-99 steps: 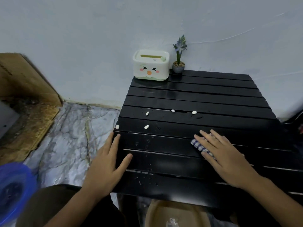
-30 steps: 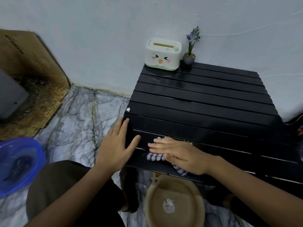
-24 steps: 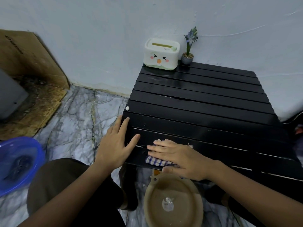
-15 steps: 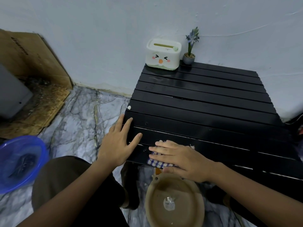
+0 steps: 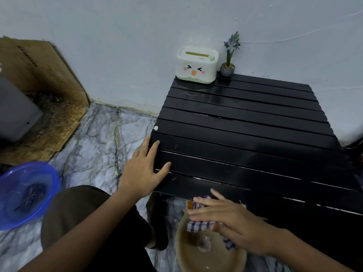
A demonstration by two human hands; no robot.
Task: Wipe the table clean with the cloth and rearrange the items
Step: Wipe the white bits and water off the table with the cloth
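Observation:
The black slatted table (image 5: 245, 134) fills the right half of the view. My left hand (image 5: 145, 167) lies flat with spread fingers on its front left corner. My right hand (image 5: 225, 218) holds the blue-and-white checked cloth (image 5: 198, 225) just past the table's front edge, over a tan bowl (image 5: 186, 258) on the floor. One white crumb (image 5: 156, 128) sits on the table's left edge. A white tissue box with a face (image 5: 197, 64) and a small potted flower (image 5: 228, 61) stand at the back left corner against the wall.
A blue plastic basin (image 5: 25, 195) sits on the marble floor at the left. Stained cardboard (image 5: 45, 107) and a grey box (image 5: 15, 112) lie at the far left. My knee in dark trousers (image 5: 82, 213) is below the left hand.
The scattered white crumbs have been swept off the tabletop. My right hand has slid the cloth toward me, off the front edge and over the tan bowl. The left hand has stayed put.

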